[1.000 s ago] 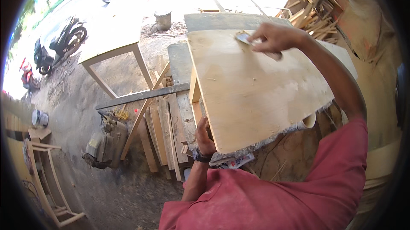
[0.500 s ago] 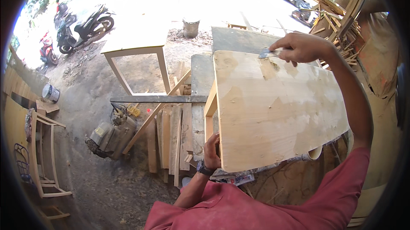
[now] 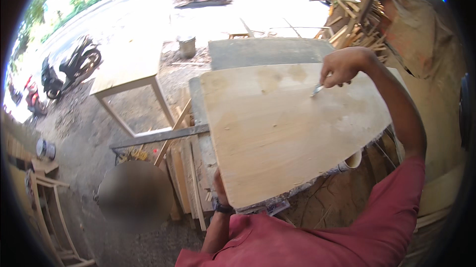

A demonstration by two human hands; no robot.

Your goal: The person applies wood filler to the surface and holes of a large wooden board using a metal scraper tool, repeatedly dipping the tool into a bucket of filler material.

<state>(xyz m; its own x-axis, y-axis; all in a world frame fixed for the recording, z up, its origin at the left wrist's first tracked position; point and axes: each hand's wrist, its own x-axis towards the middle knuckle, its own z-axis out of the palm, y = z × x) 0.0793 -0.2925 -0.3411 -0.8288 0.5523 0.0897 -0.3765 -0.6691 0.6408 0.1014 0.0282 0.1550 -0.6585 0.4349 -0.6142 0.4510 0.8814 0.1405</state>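
Note:
A pale wooden tabletop [image 3: 277, 138] with rounded corners lies tilted before me, blotched with light and darker patches like filler. My right hand [image 3: 344, 66] is closed round a putty knife [image 3: 316, 90], its small metal blade touching the board's upper right part. The knife's handle is mostly hidden in my fist. My left hand [image 3: 220, 188], below a dark wristwatch, grips the tabletop's near left edge; some of its fingers are hidden behind the board.
A grey board [image 3: 267, 51] lies beyond the tabletop. To the left stand a pale table [image 3: 129, 76] and a dark bar [image 3: 158, 136] over timber planks [image 3: 183, 168]. A bucket [image 3: 187, 48], parked motorbikes [image 3: 74, 66] and a scrap-wood pile [image 3: 354, 24] are farther off. A blurred round patch hides the floor at lower left.
My right hand has drawn the putty knife from near the far edge toward the board's middle. My left hand stays at the edge. The view has shifted right, and motorbikes now pass on the road.

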